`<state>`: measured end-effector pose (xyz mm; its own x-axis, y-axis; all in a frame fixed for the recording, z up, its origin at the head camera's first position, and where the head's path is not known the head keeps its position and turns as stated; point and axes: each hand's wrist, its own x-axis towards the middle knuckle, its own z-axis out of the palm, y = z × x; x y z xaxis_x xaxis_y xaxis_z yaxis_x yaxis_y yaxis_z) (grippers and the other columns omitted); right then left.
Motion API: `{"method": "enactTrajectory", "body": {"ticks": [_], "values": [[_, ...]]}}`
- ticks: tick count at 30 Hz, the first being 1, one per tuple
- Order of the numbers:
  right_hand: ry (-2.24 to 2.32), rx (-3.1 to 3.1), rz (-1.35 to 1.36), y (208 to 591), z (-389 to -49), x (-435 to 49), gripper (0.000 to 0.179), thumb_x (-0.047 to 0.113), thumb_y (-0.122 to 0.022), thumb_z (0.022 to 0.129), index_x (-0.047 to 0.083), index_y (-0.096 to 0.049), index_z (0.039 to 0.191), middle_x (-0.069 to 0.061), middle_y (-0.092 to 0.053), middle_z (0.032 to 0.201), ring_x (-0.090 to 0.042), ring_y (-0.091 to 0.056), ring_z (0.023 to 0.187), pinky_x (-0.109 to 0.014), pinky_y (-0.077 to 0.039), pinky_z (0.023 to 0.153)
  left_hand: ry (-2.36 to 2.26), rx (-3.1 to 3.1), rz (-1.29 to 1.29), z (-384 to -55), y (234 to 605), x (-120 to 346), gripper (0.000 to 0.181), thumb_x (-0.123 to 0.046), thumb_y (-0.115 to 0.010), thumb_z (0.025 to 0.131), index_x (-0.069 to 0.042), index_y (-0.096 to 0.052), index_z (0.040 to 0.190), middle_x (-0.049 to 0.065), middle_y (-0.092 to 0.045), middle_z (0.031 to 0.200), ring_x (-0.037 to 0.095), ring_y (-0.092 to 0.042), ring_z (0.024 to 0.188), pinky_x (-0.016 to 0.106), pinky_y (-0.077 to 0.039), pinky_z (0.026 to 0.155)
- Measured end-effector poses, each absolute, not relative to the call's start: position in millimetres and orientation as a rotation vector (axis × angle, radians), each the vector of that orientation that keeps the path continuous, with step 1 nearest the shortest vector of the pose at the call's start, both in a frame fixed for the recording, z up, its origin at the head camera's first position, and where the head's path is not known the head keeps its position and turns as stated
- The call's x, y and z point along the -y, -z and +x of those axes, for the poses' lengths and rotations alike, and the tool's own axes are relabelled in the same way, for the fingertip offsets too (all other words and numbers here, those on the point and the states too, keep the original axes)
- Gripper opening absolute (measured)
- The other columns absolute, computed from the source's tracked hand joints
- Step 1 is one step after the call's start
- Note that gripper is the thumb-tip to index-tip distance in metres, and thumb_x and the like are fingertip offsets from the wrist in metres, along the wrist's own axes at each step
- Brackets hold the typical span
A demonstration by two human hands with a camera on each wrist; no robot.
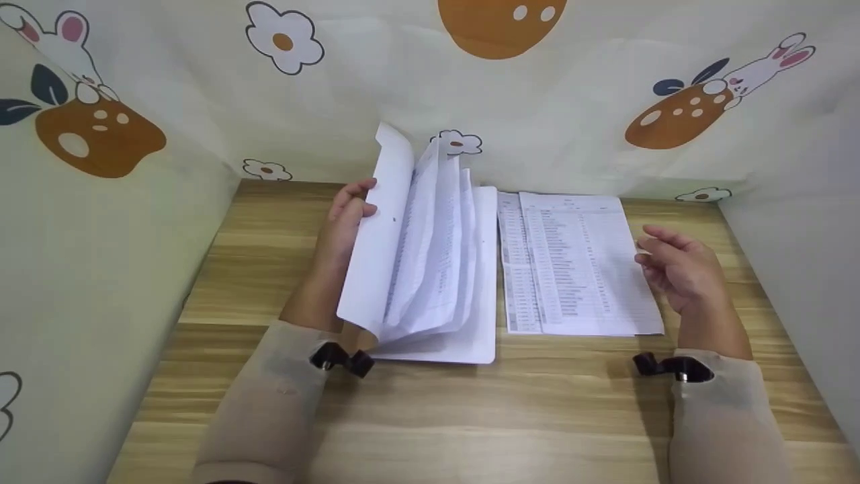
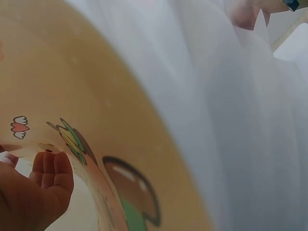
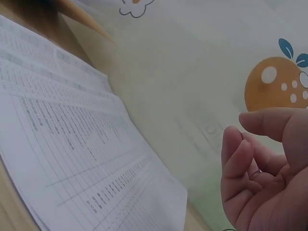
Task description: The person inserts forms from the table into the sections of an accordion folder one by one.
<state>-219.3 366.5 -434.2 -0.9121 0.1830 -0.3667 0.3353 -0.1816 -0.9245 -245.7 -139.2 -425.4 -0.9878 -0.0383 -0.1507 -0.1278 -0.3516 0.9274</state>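
Note:
A folder with a white inner side [image 1: 379,255] stands half open on the table, its back cover [image 1: 485,282] lying flat. Tan with cartoon pictures, the outer side of its front cover [image 2: 120,91] fills much of the left wrist view. My left hand [image 1: 342,228] holds that cover by its left edge, tilting it up. Several loose white sheets [image 1: 440,249] fan out inside. To the folder's right lie printed list sheets [image 1: 591,269], overlapping one another. Just off their right edge hovers my right hand [image 1: 682,265], fingers loosely curled, with nothing in it.
The wood-grain table [image 1: 537,417] is bordered at the back by a cream wall covering [image 1: 376,81] with rabbit, fruit and flower prints. Pale side walls rise at left and right. Each wrist carries a black camera mount [image 1: 675,368].

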Motion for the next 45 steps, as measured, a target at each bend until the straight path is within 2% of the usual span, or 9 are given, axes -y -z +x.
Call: {"method": "enactTrajectory", "body": {"ticks": [8, 14, 17, 26, 34, 36, 39, 42, 45], "values": [[2.137, -2.055, 0.744, 452.3, -229.0, -386.1, 0.025, 0.016, -0.084, 0.093, 0.024, -0.073, 0.113, 0.008, -0.079, 0.088, -0.009, -0.074, 0.076, -0.025, -0.057, 0.062, -2.526, -1.765, -0.191, -246.3, 429.0, 137.4, 0.036, -0.010, -0.047, 0.098, -0.021, -0.062, 0.128, 0.005, -0.052, 0.143, 0.022, -0.056, 0.116, 0.030, -0.052, 0.092], [1.764, -2.292, 0.831, 466.1, -233.2, -394.9, 0.056, 0.026, -0.081, 0.096, 0.016, -0.059, 0.146, 0.016, -0.079, 0.088, -0.007, -0.075, 0.087, -0.027, -0.060, 0.075, -2.522, -1.759, -0.204, -246.7, 430.4, 137.6, 0.035, -0.011, -0.048, 0.098, -0.023, -0.063, 0.128, 0.006, -0.053, 0.143, 0.022, -0.057, 0.116, 0.031, -0.052, 0.091], [1.540, -2.411, 0.822, 470.3, -232.7, -398.1, 0.065, 0.032, -0.078, 0.098, 0.010, -0.053, 0.153, 0.019, -0.078, 0.086, -0.006, -0.073, 0.088, -0.026, -0.059, 0.079, -2.529, -1.754, -0.208, -247.3, 430.5, 138.0, 0.035, -0.010, -0.048, 0.099, -0.022, -0.063, 0.128, 0.004, -0.050, 0.151, 0.021, -0.054, 0.121, 0.030, -0.051, 0.094], [1.238, -2.469, 0.722, 469.3, -228.5, -402.8, 0.057, 0.036, -0.073, 0.100, 0.002, -0.057, 0.143, 0.012, -0.071, 0.086, -0.008, -0.067, 0.084, -0.028, -0.057, 0.077, -2.505, -1.789, -0.234, -246.4, 430.4, 138.5, 0.037, -0.012, -0.049, 0.098, -0.020, -0.061, 0.132, 0.004, -0.051, 0.146, 0.021, -0.055, 0.120, 0.031, -0.051, 0.094], [1.078, -2.497, 0.595, 466.3, -228.5, -400.6, 0.060, 0.042, -0.074, 0.098, 0.001, -0.062, 0.140, 0.009, -0.070, 0.086, -0.008, -0.064, 0.082, -0.026, -0.056, 0.073, -2.523, -1.757, -0.194, -247.3, 431.7, 138.7, 0.039, -0.011, -0.046, 0.099, -0.020, -0.061, 0.133, 0.004, -0.051, 0.152, 0.021, -0.056, 0.120, 0.029, -0.052, 0.093], [1.032, -2.514, 0.588, 465.7, -228.8, -398.0, 0.065, 0.044, -0.077, 0.096, 0.001, -0.061, 0.142, 0.005, -0.072, 0.093, -0.011, -0.064, 0.084, -0.027, -0.055, 0.073, -2.520, -1.758, -0.202, -247.3, 431.6, 138.3, 0.038, -0.011, -0.046, 0.099, -0.021, -0.062, 0.131, 0.004, -0.051, 0.150, 0.021, -0.056, 0.118, 0.029, -0.052, 0.092], [0.945, -2.538, 0.552, 465.4, -228.6, -393.2, 0.080, 0.048, -0.081, 0.092, -0.001, -0.054, 0.149, -0.012, -0.071, 0.120, -0.020, -0.064, 0.097, -0.030, -0.054, 0.078, -2.533, -1.753, -0.208, -247.9, 431.6, 137.2, 0.036, -0.010, -0.047, 0.098, -0.021, -0.062, 0.129, 0.005, -0.053, 0.144, 0.021, -0.057, 0.116, 0.029, -0.053, 0.089], [0.887, -2.531, 0.504, 466.2, -228.0, -388.1, 0.094, 0.049, -0.083, 0.089, -0.004, -0.044, 0.156, -0.028, -0.055, 0.149, -0.033, -0.060, 0.118, -0.039, -0.053, 0.093, -2.540, -1.752, -0.217, -248.6, 431.6, 136.4, 0.034, -0.009, -0.048, 0.098, -0.020, -0.062, 0.127, 0.004, -0.054, 0.139, 0.021, -0.057, 0.115, 0.029, -0.053, 0.089], [0.840, -2.521, 0.494, 468.9, -228.5, -384.4, 0.096, 0.046, -0.083, 0.090, -0.005, -0.039, 0.158, -0.034, -0.043, 0.159, -0.042, -0.051, 0.132, -0.051, -0.048, 0.107, -2.537, -1.755, -0.227, -248.8, 432.0, 136.3, 0.034, -0.010, -0.048, 0.098, -0.020, -0.062, 0.127, 0.004, -0.054, 0.136, 0.021, -0.058, 0.115, 0.029, -0.053, 0.090]]}}
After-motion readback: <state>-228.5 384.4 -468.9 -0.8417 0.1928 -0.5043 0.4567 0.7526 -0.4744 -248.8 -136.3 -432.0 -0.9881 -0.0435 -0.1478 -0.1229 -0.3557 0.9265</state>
